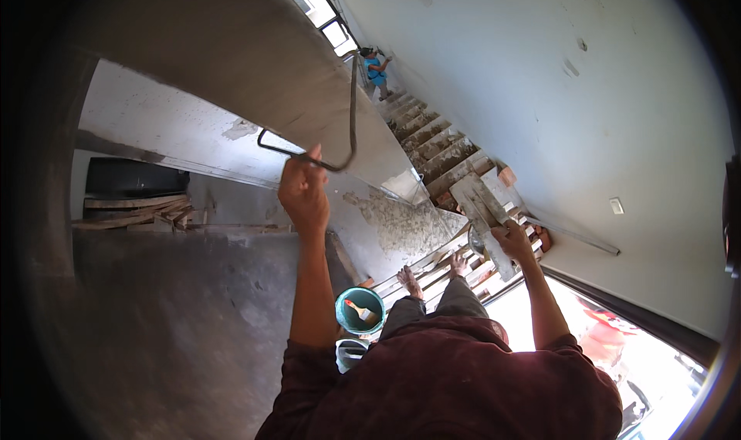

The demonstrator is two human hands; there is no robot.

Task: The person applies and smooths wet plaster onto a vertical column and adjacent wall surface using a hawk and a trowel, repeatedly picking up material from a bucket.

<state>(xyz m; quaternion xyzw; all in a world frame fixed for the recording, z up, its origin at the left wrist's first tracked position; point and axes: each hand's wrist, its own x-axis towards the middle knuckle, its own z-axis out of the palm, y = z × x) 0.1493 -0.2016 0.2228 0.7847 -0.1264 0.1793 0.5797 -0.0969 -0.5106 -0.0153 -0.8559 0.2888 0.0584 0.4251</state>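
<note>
My left hand [305,197] is raised in front of the stair's sloping side, its fingers closed round a dark bent metal rod [353,120]. One end of the rod turns back to the left of the hand; the other rises towards the landing. At the right, my right hand [513,241] grips a long, flat plastering trowel [480,202] smeared with grey. Below it, a rounded bowl-like thing [476,241] is partly hidden by the trowel. My bare feet stand on wooden slats [432,266].
A green bucket [340,305] with a paintbrush [360,311] and a second pail [340,355] stand by my left leg. Rough steps [432,143] climb to a person in blue [376,69]. Stacked timber [139,212] lies left. A pole [575,238] leans near the right wall.
</note>
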